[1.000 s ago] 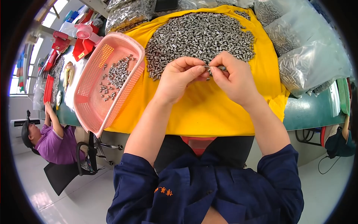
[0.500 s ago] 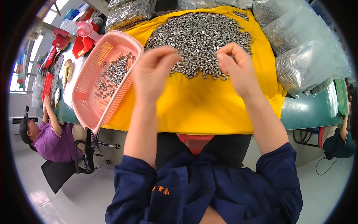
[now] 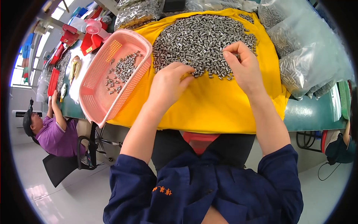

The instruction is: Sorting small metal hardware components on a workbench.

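Note:
A broad heap of small silvery cylindrical metal pieces [image 3: 201,41] lies on a yellow cloth [image 3: 209,108]. My left hand [image 3: 169,84] is at the heap's near edge, thumb and forefinger curled close together beside the nearest pieces. What its fingertips hold, if anything, is too small to make out. Over the right part of the heap, my right hand [image 3: 246,71] is closed in a pinch, its thumb against the bent forefinger. Whatever sits in that pinch is hidden. Left of the heap, a pink perforated plastic basket [image 3: 95,93] contains a smaller batch of the same pieces.
Clear plastic bags of metal parts [image 3: 298,67] line the right side, with more bags [image 3: 138,15] at the back. A dark flat device [image 3: 174,5] lies behind the cloth. Red bins [image 3: 90,44] and a pink fan [image 3: 93,27] stand at left. A co-worker [image 3: 59,134] sits far left.
My left hand has moved right and down from beside the basket to the heap's near edge. My right hand stays pinched over the heap, almost in place. The whole view has shifted slightly.

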A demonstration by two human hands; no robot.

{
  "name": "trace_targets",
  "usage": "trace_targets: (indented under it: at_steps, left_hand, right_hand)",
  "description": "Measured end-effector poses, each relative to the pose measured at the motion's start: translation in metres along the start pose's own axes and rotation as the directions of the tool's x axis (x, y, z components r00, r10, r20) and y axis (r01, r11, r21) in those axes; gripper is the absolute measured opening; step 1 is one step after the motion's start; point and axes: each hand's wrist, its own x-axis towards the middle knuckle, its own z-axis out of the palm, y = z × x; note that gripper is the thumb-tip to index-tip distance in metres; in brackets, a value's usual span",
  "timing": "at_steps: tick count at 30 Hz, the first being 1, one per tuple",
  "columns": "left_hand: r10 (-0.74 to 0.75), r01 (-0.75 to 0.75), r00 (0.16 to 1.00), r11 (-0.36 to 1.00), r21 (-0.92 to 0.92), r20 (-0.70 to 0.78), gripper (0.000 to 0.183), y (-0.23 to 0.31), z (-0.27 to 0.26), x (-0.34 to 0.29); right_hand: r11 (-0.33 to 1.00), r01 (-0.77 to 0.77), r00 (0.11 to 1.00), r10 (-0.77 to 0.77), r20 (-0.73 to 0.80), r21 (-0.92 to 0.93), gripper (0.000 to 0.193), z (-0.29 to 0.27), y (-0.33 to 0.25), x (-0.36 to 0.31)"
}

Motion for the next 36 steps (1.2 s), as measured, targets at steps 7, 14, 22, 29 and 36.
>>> trace_targets:
  at_steps: [7, 14, 22, 29, 36]
  left_hand:
    - [-0.062, 0.043, 0.990, 0.988, 0.149, 0.126, 0.013, -0.006, 0.018, 0.007]
    - [-0.098, 0.068, 0.986, 0.974, 0.216, 0.133, 0.014, 0.001, 0.018, 0.013]
    - [-0.324, 0.434, 0.897, 0.507, -0.745, 0.302, 0.015, -0.006, 0.018, 0.022]
    - [-0.229, 0.407, 0.897, 0.087, -0.909, 0.379, 0.015, -0.006, 0.029, 0.020]
    - [-0.231, 0.395, 0.902, 0.105, -0.913, 0.364, 0.016, -0.009, 0.029, 0.019]
  right_hand:
    - [1.000, -0.002, 0.999, 0.003, 0.032, -0.014, 0.006, 0.003, -0.001, 0.000]
    - [0.997, -0.078, 0.994, 0.079, 0.077, -0.012, 0.007, 0.005, -0.003, -0.003]
    - [0.996, -0.042, 0.989, 0.053, 0.139, -0.077, 0.007, 0.005, -0.006, -0.004]
    - [0.991, -0.067, 0.968, 0.092, 0.232, -0.113, 0.008, 0.005, -0.012, -0.005]
    - [0.988, -0.020, 0.969, 0.057, 0.242, -0.152, 0.007, 0.007, -0.012, -0.006]
